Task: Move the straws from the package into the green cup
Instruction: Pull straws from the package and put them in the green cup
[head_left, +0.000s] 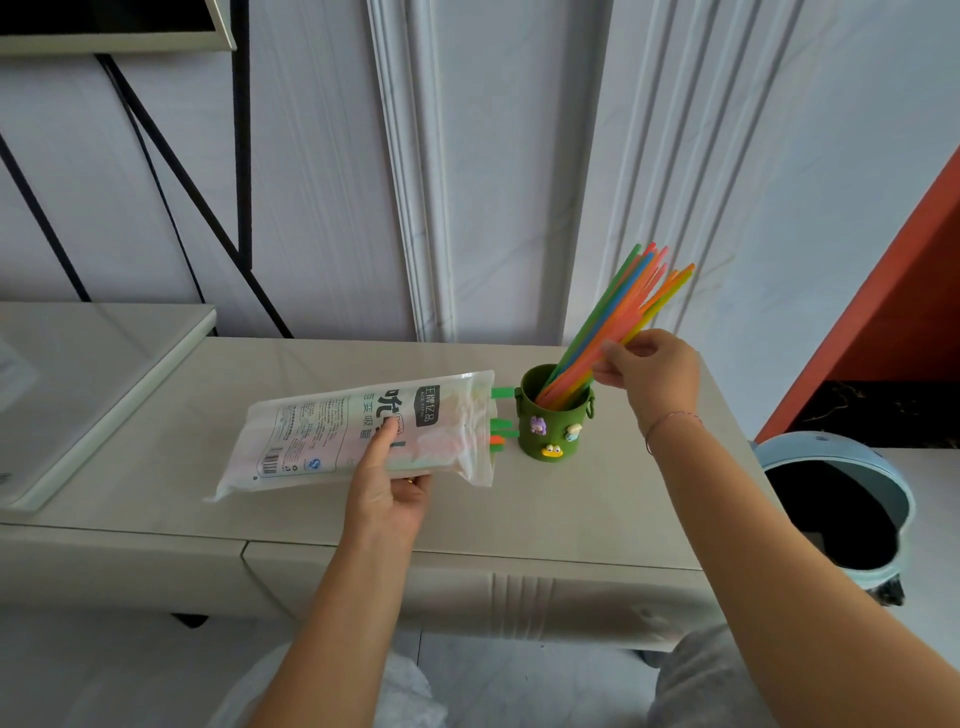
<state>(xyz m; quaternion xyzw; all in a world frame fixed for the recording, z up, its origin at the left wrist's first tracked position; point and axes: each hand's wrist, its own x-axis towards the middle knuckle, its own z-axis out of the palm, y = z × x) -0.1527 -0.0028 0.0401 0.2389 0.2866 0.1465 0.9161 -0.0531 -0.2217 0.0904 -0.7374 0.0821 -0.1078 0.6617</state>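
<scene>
You had one package (358, 431) lying on the table (597, 509) left of centre. Its long axis ran from lower left to upper right, and its open mouth faced the cup. Your left hand (387, 488) gripped its near edge, thumb on top and fingers curled beneath. At least four straw ends (503, 393) poked out of the mouth, mostly green with one orange, and pointed right toward the cup, nearly touching its side.

Just right of the mouth stood one green cup (553, 421), upright, with three small figures on its front. One bundle of straws (618, 322) sat in it, too tightly packed to count. Their lower ends were inside the cup, and their long axis leaned toward the upper right, fanning out at the tips. Your right hand (652, 371) pinched that bundle between thumb and fingertips, just above the rim. At the lower right of the frame stood one round bin (893, 499), beyond the table's end.
</scene>
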